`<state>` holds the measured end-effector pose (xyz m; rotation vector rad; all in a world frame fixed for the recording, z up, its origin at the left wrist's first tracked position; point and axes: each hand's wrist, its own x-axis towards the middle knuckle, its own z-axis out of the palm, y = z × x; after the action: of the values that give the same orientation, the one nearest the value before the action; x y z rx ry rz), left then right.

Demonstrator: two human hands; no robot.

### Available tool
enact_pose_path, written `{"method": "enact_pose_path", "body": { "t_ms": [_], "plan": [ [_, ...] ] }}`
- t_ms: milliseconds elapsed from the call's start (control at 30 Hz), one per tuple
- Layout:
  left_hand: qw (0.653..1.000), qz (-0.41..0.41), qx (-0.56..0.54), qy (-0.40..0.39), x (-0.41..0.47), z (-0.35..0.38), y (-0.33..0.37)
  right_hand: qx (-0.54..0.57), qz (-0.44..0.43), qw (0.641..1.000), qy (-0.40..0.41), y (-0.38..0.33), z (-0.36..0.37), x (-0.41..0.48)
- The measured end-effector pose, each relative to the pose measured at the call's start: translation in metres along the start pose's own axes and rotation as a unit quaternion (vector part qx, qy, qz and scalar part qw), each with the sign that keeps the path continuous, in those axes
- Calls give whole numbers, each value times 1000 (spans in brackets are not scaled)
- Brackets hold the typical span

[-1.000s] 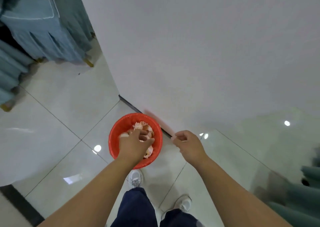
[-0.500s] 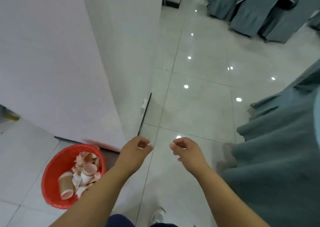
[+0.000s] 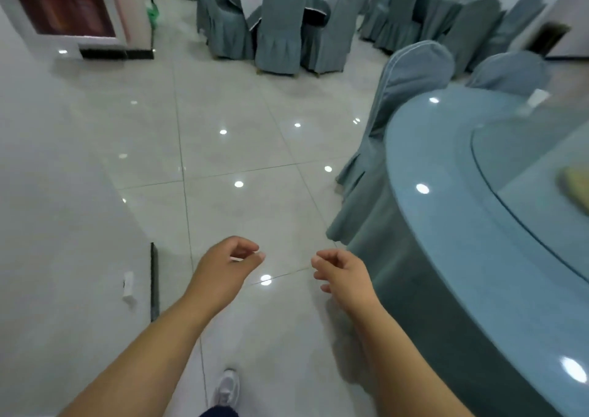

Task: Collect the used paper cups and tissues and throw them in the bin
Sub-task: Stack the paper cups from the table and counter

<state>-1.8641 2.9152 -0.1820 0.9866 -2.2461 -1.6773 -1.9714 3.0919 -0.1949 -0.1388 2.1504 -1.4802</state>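
Observation:
My left hand (image 3: pixel 226 263) and my right hand (image 3: pixel 342 271) hang in front of me over the shiny tiled floor, fingers loosely curled, and neither holds anything. The red bin with the cups and tissues is out of view. On the round blue-clothed table (image 3: pixel 446 212) at my right I see a small white thing (image 3: pixel 537 98) near the far rim and a blurred yellowish thing (image 3: pixel 575 184) on the glass turntable; I cannot tell what either is.
A white wall (image 3: pixel 63 225) with a dark skirting edge (image 3: pixel 154 283) runs along my left. A covered chair (image 3: pixel 395 114) stands against the round table. More covered chairs (image 3: pixel 277 24) ring tables at the back. My white shoe (image 3: pixel 227 391) shows below.
My view has swung from the red bin by the wall round to the dining room. My left hand left the bin, empty. The bin has dropped out of sight.

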Motion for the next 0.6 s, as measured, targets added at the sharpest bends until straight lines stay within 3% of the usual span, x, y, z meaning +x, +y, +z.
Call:
{"method": "enact_pose_path", "body": {
  "t_ms": [333, 600],
  "plan": [
    [973, 141, 31, -178, 136, 64, 128, 82, -20, 974, 209, -69, -85, 67],
    [927, 222, 61, -296, 165, 168, 209, 140, 1, 927, 349, -67, -178, 68]
  ]
}}
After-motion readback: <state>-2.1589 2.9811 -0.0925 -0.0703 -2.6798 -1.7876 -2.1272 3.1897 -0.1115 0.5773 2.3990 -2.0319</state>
